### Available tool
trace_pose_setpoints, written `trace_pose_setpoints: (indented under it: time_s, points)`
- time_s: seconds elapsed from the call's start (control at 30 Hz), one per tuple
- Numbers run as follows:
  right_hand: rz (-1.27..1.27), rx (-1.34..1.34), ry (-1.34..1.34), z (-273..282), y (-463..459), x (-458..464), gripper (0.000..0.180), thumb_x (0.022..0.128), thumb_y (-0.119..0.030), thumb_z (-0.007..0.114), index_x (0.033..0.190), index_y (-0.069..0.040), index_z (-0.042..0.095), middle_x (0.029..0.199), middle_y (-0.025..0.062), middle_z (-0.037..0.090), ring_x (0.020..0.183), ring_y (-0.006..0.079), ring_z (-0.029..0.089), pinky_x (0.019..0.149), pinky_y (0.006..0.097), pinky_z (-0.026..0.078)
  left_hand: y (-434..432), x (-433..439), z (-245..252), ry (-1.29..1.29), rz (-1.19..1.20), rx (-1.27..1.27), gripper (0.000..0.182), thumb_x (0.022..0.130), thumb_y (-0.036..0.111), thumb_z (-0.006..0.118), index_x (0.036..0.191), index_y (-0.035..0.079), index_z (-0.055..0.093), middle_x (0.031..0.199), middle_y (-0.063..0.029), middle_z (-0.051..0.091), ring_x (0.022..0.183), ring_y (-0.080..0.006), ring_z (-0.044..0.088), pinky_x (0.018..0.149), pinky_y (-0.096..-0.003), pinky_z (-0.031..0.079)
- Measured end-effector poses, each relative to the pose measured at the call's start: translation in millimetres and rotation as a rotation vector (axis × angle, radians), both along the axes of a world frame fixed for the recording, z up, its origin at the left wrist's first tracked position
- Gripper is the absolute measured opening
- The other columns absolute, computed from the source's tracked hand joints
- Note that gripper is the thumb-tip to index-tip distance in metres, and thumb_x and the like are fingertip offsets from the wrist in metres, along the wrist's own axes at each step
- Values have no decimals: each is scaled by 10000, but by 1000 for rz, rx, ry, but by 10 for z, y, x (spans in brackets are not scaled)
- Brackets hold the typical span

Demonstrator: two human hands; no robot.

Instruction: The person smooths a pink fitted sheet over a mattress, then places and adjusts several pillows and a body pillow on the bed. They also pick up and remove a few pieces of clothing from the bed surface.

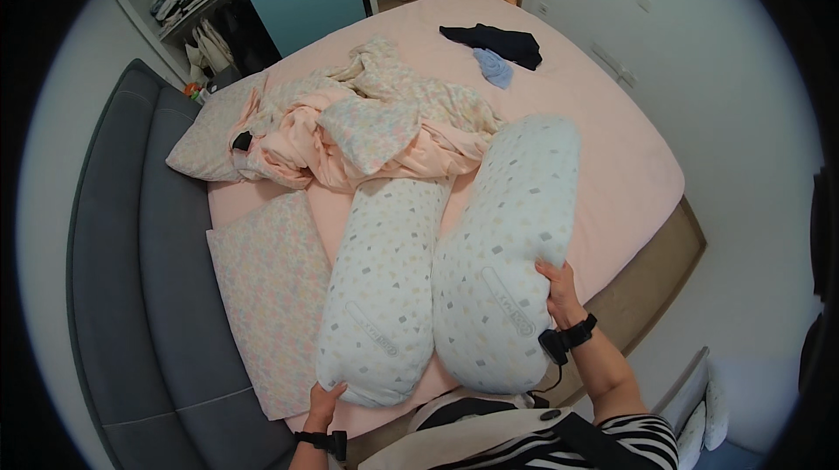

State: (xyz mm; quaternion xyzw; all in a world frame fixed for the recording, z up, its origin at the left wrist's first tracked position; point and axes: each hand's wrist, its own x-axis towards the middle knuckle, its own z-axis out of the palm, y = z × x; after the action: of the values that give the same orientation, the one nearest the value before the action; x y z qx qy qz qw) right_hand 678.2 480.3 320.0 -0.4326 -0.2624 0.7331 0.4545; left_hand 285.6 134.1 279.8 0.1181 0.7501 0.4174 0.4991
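Note:
Two long, plump white pillows patterned with small grey and beige shapes lie side by side on the bed, pointing away from me. My left hand [324, 402] grips the near left corner of the left pillow [387, 280]. On the other side, my right hand [561, 288] holds the outer edge of the right pillow [501, 254], its fingers pressing into the fabric. Each pillow bears writing near its close end. The far end of the left pillow is partly hidden under a rumpled peach and floral quilt [373, 129].
A floral pillow [272, 299] lies left, beside the grey padded headboard [170, 286]. Another floral pillow [210, 132] is farther back. Dark clothing [501, 44] and a blue cloth [493, 68] rest on the pink sheet [616, 168]. An open wardrobe [196, 11] stands behind.

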Motion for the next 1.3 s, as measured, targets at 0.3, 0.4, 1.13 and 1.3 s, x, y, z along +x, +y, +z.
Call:
trace_pose_setpoints:
  time_s: [0.3,0.4,1.13,1.3]
  points:
    - [172,-342,-761,-554,597,891,513,814,-191,646,1248,-18,434,1069,125,558,907,203,515,730,373,444,-136,60,-411,-75,139,-256,581,802,166,662,1290,67,362,1191,-99,475,978,-217,523,780,-360,454]
    - [259,-105,-826,-246,1302,751,530,786,-190,667,1237,-15,450,1079,138,554,930,202,521,715,370,451,-193,181,-446,-1,284,-244,667,801,148,650,1348,67,276,1200,-114,455,995,-243,526,784,-376,479]
    - [1038,892,-1331,-1340,2781,-2888,768,684,-428,706,1290,-63,409,1059,186,621,938,301,613,774,380,485,-1905,1293,42,-170,772,-387,572,830,166,568,1324,-17,347,848,-97,585,732,-205,556,714,-338,490]
    - [1275,700,-943,-824,2402,-2575,295,779,-239,592,946,-7,665,785,130,671,669,205,620,609,343,481,-1692,1160,-242,-206,582,-325,490,860,241,602,1241,-17,433,892,-93,590,827,-207,566,744,-346,493]
